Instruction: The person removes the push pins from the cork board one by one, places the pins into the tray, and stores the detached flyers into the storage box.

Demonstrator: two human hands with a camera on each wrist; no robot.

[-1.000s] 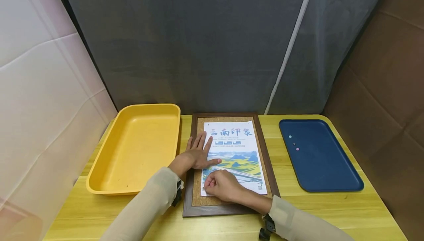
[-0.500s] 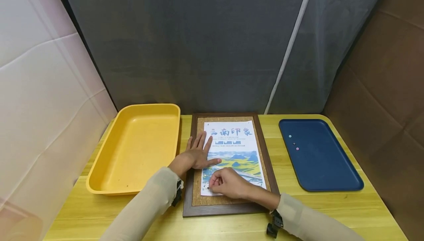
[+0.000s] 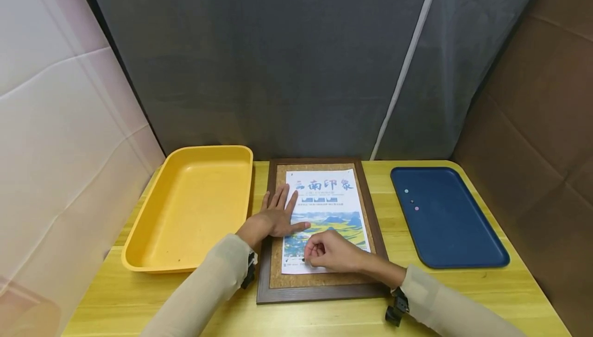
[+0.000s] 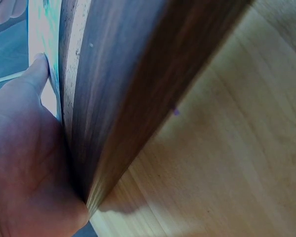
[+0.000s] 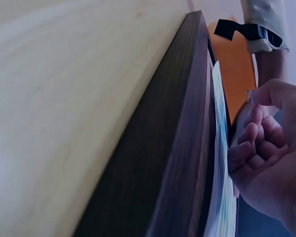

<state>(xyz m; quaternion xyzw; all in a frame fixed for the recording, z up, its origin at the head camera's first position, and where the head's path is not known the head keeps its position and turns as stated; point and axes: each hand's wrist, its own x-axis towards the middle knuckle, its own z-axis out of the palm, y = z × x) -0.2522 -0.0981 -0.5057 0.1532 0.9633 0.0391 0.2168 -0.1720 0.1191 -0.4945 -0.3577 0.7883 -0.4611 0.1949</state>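
Observation:
A printed poster (image 3: 324, 193) with blue lettering and a landscape lies on a cork board (image 3: 296, 280) in a dark wooden frame (image 3: 319, 293). My left hand (image 3: 276, 218) rests spread on the frame's left side and the poster, its thumb (image 4: 37, 74) pressing the paper. Over the poster's lower part, my right hand (image 3: 333, 252) has curled fingers. Between thumb and forefinger it pinches a tiny dark thing (image 3: 303, 260), which looks like a pushpin. A small dark mark (image 3: 286, 260) shows near the poster's lower left corner. Tiny pins (image 3: 348, 172) show near the top corners.
On the left stands a deep yellow tray (image 3: 190, 208). A shallow dark blue tray (image 3: 458, 224) lies on the right, holding several tiny coloured pieces (image 3: 416, 208) near its left edge. Both are on the wooden table (image 3: 398, 254), with a grey curtain (image 3: 259, 69) behind.
My right hand has moved rightward and slightly up from the poster's lower left corner, the tiny dark thing moving with its fingertips. The left hand has stayed in place.

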